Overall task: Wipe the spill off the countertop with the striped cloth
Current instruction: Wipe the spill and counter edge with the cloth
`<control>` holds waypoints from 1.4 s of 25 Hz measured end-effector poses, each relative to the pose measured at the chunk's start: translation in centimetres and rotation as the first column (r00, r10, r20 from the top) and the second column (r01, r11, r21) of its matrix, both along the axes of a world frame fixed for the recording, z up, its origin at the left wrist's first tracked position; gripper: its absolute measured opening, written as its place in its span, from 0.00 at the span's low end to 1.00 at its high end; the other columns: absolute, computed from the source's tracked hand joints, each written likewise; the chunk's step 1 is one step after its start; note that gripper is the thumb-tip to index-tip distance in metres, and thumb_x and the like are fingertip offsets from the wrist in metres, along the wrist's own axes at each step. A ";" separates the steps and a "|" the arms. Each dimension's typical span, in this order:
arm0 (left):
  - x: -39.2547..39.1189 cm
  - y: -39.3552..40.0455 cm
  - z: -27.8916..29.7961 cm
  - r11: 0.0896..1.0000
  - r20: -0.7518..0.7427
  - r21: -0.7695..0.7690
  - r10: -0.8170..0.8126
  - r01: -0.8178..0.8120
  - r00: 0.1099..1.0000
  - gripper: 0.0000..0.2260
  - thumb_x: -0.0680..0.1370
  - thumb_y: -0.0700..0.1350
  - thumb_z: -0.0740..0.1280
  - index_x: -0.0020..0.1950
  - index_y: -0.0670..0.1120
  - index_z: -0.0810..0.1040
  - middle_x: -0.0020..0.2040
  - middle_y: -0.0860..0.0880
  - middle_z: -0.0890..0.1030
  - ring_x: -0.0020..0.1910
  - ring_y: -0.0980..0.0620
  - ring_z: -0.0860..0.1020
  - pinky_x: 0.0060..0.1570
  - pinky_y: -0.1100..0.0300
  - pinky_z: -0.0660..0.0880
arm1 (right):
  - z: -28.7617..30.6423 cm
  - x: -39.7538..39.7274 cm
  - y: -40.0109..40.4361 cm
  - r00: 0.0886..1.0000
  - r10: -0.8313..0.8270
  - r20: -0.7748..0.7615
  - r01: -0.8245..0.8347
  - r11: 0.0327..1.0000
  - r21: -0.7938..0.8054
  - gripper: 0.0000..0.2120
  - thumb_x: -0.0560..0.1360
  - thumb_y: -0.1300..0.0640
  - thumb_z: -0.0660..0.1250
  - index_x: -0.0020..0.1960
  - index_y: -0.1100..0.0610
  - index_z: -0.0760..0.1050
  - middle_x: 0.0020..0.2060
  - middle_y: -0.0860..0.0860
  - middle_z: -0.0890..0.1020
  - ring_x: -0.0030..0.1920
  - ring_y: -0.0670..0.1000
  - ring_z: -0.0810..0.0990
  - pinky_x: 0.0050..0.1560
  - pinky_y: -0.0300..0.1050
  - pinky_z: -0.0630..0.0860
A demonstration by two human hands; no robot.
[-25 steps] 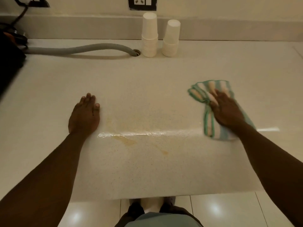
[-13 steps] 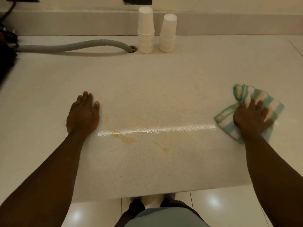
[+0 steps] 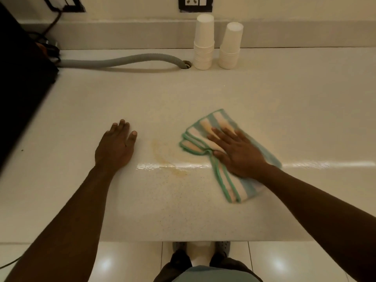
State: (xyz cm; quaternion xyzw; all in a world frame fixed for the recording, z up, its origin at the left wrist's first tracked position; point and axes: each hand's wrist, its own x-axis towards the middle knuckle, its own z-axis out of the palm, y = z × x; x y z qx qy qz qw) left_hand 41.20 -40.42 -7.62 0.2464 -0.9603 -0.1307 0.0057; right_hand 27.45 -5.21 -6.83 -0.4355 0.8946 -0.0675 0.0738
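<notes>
A folded striped cloth (image 3: 205, 135), green-edged with pale and blue bands, lies on the speckled cream countertop (image 3: 183, 210) right of centre. My right hand (image 3: 238, 153) presses flat on it, fingers spread and pointing left. A brownish spill (image 3: 164, 157) streaks the counter just left of the cloth, with a wet shiny band running along it. My left hand (image 3: 117, 147) rests flat on the counter to the left of the spill, holding nothing.
Two stacks of white paper cups (image 3: 203, 43) stand at the back wall. A grey corrugated hose (image 3: 122, 61) runs from a dark appliance (image 3: 22, 82) at the left into a counter hole. The counter's front edge is near my feet.
My right hand has slid the cloth leftward from the far right, up to the edge of the spill. The left hand has stayed flat in place.
</notes>
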 end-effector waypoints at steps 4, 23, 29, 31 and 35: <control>3.5 -2.0 -0.1 0.999 0.062 -0.017 0.036 -0.035 0.997 0.27 0.83 0.55 0.48 0.79 0.44 0.52 0.80 0.46 0.51 0.79 0.47 0.50 0.76 0.51 0.49 | -0.5 -5.0 -0.9 0.950 -0.302 -0.077 0.300 0.953 -0.028 0.27 0.81 0.40 0.45 0.77 0.46 0.55 0.78 0.49 0.56 0.78 0.55 0.56 0.75 0.59 0.53; 4.1 -1.3 -0.6 0.996 -0.025 -0.064 0.060 -0.061 0.998 0.25 0.83 0.53 0.46 0.79 0.46 0.51 0.81 0.49 0.52 0.79 0.51 0.50 0.76 0.56 0.46 | -0.4 -6.1 -7.7 0.931 -0.359 -0.068 0.356 0.933 -0.060 0.29 0.81 0.41 0.44 0.77 0.53 0.56 0.78 0.55 0.59 0.76 0.60 0.59 0.73 0.61 0.56; 4.3 -1.2 0.2 0.992 -0.212 0.103 0.092 -0.072 0.973 0.22 0.83 0.45 0.52 0.77 0.44 0.62 0.78 0.48 0.61 0.78 0.50 0.57 0.76 0.57 0.52 | 0.4 -0.1 -20.8 0.993 -0.116 -0.020 0.116 0.993 -0.002 0.27 0.82 0.43 0.44 0.79 0.51 0.51 0.79 0.53 0.52 0.78 0.55 0.53 0.76 0.56 0.50; 5.0 -1.4 1.0 0.936 -0.363 0.341 0.220 -0.091 0.905 0.20 0.81 0.40 0.55 0.73 0.44 0.70 0.75 0.47 0.69 0.75 0.50 0.64 0.73 0.61 0.57 | 0.5 4.0 -19.9 0.987 0.159 -0.012 -0.159 0.987 0.014 0.27 0.82 0.42 0.43 0.79 0.48 0.50 0.79 0.50 0.52 0.78 0.52 0.51 0.76 0.52 0.48; 7.0 -2.6 1.0 0.954 -0.323 0.280 0.196 -0.104 0.926 0.21 0.81 0.41 0.56 0.74 0.45 0.67 0.75 0.48 0.68 0.75 0.51 0.64 0.73 0.62 0.57 | 0.6 3.0 -12.3 0.958 0.278 -0.068 -0.283 0.956 -0.078 0.28 0.80 0.42 0.44 0.77 0.50 0.57 0.76 0.52 0.61 0.76 0.53 0.59 0.74 0.47 0.49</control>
